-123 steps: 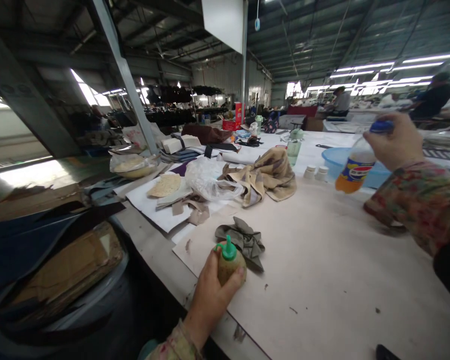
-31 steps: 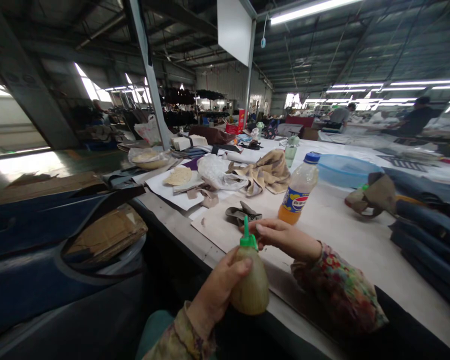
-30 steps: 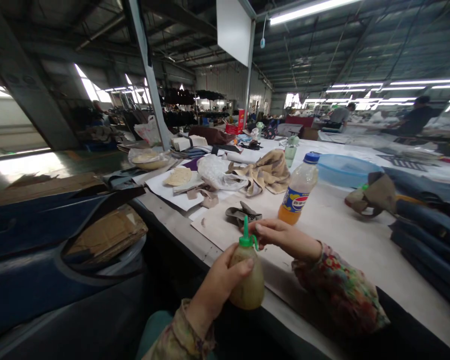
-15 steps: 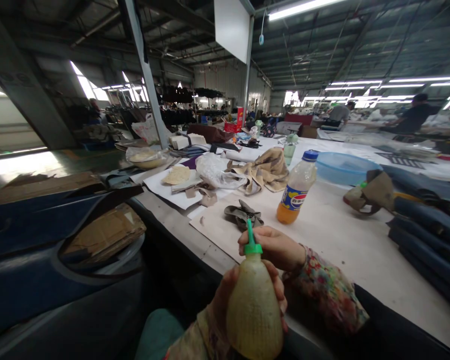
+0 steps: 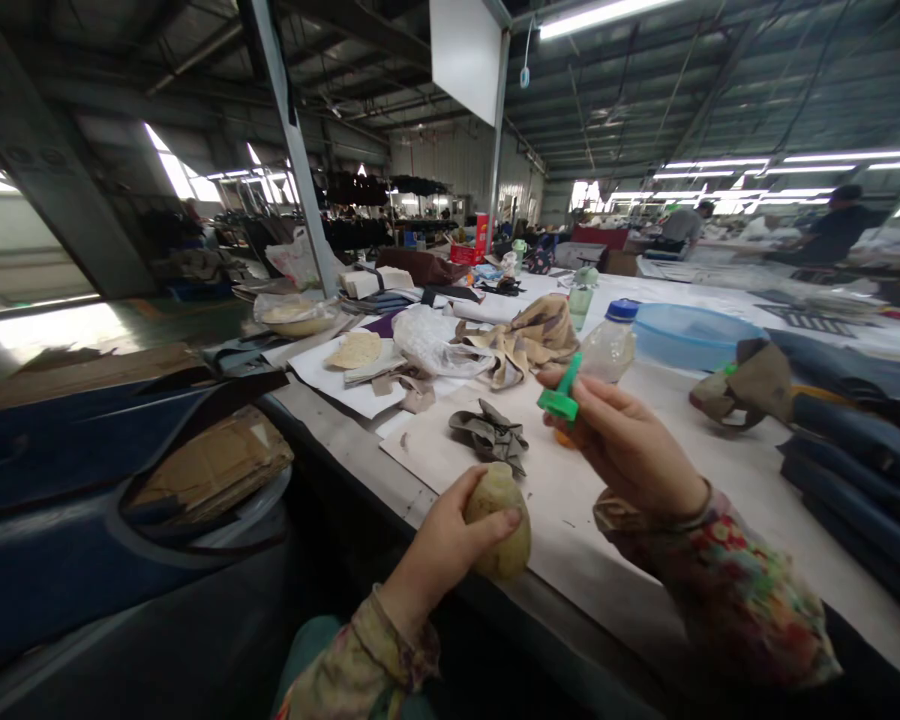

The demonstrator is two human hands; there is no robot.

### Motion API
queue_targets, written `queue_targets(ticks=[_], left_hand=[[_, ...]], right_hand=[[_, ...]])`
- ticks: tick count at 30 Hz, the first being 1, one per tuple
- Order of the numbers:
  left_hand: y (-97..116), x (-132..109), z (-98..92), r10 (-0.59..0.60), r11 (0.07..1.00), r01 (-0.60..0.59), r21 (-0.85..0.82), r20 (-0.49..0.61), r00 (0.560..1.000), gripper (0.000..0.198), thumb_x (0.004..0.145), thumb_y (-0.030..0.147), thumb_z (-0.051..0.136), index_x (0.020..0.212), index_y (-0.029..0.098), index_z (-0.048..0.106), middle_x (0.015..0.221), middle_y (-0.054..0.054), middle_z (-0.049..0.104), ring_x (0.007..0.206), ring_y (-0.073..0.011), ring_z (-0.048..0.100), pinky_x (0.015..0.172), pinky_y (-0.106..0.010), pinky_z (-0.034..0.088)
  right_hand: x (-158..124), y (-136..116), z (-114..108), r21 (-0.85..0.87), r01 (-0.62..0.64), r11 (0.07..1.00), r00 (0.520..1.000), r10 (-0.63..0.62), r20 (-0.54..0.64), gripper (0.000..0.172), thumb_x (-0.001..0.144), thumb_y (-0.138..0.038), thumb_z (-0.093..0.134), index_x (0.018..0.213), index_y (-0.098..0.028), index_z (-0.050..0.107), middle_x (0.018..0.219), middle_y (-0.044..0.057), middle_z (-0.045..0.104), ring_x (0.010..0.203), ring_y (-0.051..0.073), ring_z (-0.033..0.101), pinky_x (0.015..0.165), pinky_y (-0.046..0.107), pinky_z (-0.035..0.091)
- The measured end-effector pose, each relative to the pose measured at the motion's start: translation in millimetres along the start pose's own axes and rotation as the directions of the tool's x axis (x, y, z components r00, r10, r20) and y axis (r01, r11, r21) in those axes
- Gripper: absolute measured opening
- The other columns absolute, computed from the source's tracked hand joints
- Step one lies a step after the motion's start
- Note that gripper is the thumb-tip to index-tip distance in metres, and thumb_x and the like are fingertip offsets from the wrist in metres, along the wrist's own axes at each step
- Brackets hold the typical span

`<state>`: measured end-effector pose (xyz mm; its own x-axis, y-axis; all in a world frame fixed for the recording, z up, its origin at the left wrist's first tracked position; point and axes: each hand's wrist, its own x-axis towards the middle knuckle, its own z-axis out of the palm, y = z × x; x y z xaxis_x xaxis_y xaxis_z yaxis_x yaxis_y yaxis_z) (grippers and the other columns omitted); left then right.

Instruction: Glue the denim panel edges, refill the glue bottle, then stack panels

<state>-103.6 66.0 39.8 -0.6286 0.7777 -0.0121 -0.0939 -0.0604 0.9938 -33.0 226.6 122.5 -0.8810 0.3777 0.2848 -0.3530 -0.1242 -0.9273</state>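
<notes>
My left hand (image 5: 450,535) grips a small yellowish squeeze bottle (image 5: 501,520) at the table's near edge; its top is off. My right hand (image 5: 626,440) is raised above the table and pinches the bottle's green nozzle cap (image 5: 562,395). Behind that hand stands a plastic drink bottle (image 5: 611,345) with a blue cap and orange liquid, partly hidden by my fingers. A crumpled grey piece of material (image 5: 491,435) lies on the white sheet (image 5: 645,480) just beyond the squeeze bottle.
A blue plastic basin (image 5: 690,335) sits behind the drink bottle. Folded dark blue fabric (image 5: 855,440) is stacked at the right. Tan cloth (image 5: 529,340), a clear plastic bag (image 5: 435,345) and cut pieces lie farther back. A cardboard-filled bin (image 5: 202,470) stands left. People work in the distance.
The green cap has come off the squeeze bottle and my right hand has lifted it away. My left hand lowered the bottle toward the table edge.
</notes>
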Motion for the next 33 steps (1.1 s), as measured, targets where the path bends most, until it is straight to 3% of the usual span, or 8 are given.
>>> queue_targets(ticks=[3,5,9,17,22,26,29,33], left_hand=[[3.7,4.3,5.2,0.031,0.981,-0.015,0.195,-0.076,0.997,0.057,0.066,0.038,0.07,0.115,0.014,0.051,0.105,-0.007,0.059,0.097,-0.0217,0.054,0.087,-0.03,0.042],[3.9,7.1,9.1,0.064,0.964,-0.038,0.265,-0.09,0.994,0.057,0.065,0.037,0.07,0.114,0.014,0.052,0.108,-0.008,0.059,0.098,-0.0227,0.054,0.089,-0.032,0.041],[-0.4,13.6,9.1,0.111,0.947,-0.071,0.312,-0.111,0.988,0.054,0.065,0.036,0.07,0.112,0.016,0.053,0.108,-0.008,0.059,0.098,-0.0229,0.055,0.089,-0.034,0.043],[-11.6,33.4,-24.5,0.245,0.92,-0.169,0.354,-0.181,0.953,0.051,0.069,0.034,0.066,0.113,0.014,0.05,0.108,-0.008,0.057,0.1,-0.0203,0.055,0.089,-0.03,0.043],[-30.1,45.4,-37.4,0.266,0.915,-0.183,0.36,-0.197,0.944,0.053,0.073,0.034,0.062,0.119,0.015,0.044,0.114,-0.009,0.055,0.105,-0.0207,0.053,0.093,-0.032,0.04],[-36.5,47.2,-38.3,0.282,0.895,-0.185,0.405,-0.195,0.939,0.053,0.075,0.035,0.06,0.121,0.016,0.043,0.116,-0.009,0.054,0.106,-0.0204,0.052,0.095,-0.033,0.038],[-36.6,46.2,-38.2,0.29,0.879,-0.176,0.443,-0.204,0.935,0.054,0.076,0.037,0.06,0.122,0.016,0.042,0.117,-0.009,0.053,0.108,-0.021,0.051,0.096,-0.034,0.038],[-37.2,45.7,-39.5,0.293,0.872,-0.172,0.458,-0.207,0.933,0.054,0.076,0.037,0.059,0.123,0.016,0.042,0.118,-0.009,0.053,0.108,-0.0213,0.051,0.096,-0.034,0.037]], right_hand=[[-9.8,-18.9,2.4,-0.078,0.18,0.981,0.978,-0.186,-0.091,0.021,0.073,-0.037,0.071,0.092,-0.029,0.07,0.086,-0.002,0.065,0.074,0.009,0.057,0.073,0.02,0.047],[-12.4,-19.7,3.0,-0.138,0.219,0.966,0.97,-0.231,-0.082,0.019,0.074,-0.036,0.07,0.093,-0.031,0.07,0.087,-0.003,0.066,0.078,0.009,0.057,0.075,0.02,0.046],[-1.2,0.8,-2.7,-0.276,0.084,0.957,0.996,-0.085,0.01,0.026,0.07,-0.038,0.072,0.089,-0.021,0.069,0.083,0.001,0.065,0.076,0.014,0.057,0.069,0.026,0.047],[27.5,50.1,-32.0,-0.194,-0.2,0.96,0.976,0.179,-0.122,0.07,0.063,-0.041,0.075,0.118,-0.011,0.045,0.062,-0.004,0.053,0.054,0.008,0.047,0.05,0.021,0.037],[39.6,71.8,-43.2,-0.275,-0.31,0.91,0.946,0.268,-0.18,0.047,0.069,-0.033,0.071,0.104,-0.013,0.047,0.063,-0.003,0.054,0.05,0.007,0.046,0.044,0.018,0.038],[58.3,89.2,-43.3,-0.54,-0.339,0.771,0.941,0.271,-0.204,0.025,0.081,-0.026,0.058,0.101,-0.015,0.048,0.066,0.0,0.055,0.055,0.01,0.053,0.049,0.022,0.047],[67.2,103.4,-41.0,-0.71,-0.31,0.632,0.95,0.237,-0.204,0.022,0.084,-0.024,0.053,0.104,-0.015,0.049,0.069,0.002,0.057,0.058,0.013,0.056,0.057,0.028,0.05],[64.4,115.8,-39.0,-0.889,-0.183,0.42,0.983,0.108,-0.152,0.024,0.083,-0.02,0.052,0.107,-0.015,0.055,0.088,0.011,0.062,0.088,0.024,0.057,0.082,0.039,0.043]])
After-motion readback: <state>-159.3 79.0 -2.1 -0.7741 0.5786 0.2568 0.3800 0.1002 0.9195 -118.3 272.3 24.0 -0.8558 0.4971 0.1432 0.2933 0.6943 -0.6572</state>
